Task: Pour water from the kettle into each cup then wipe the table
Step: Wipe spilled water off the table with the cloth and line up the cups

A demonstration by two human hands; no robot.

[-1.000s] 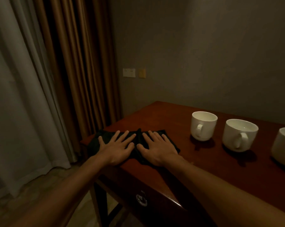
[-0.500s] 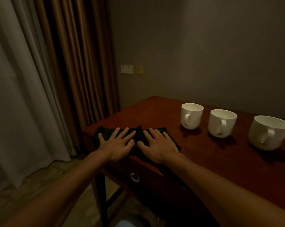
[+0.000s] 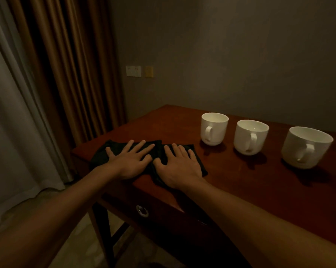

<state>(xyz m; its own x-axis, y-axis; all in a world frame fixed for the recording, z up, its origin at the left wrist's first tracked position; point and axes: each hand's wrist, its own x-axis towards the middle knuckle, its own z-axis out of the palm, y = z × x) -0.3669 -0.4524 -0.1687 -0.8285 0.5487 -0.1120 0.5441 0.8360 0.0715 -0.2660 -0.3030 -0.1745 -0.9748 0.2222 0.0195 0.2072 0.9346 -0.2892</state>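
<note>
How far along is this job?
Done: pouring can't be confirmed; no kettle shows, and the cups have unclear contents. In hand: left hand and right hand lie flat on the dark cloth at one table corner. Left: wiping the remaining surface.

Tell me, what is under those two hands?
A dark cloth lying on the table. The left hand and right hand rest on it with straight fingers. The wood beneath the cloth is covered, so any wetness there cannot be seen.
</note>
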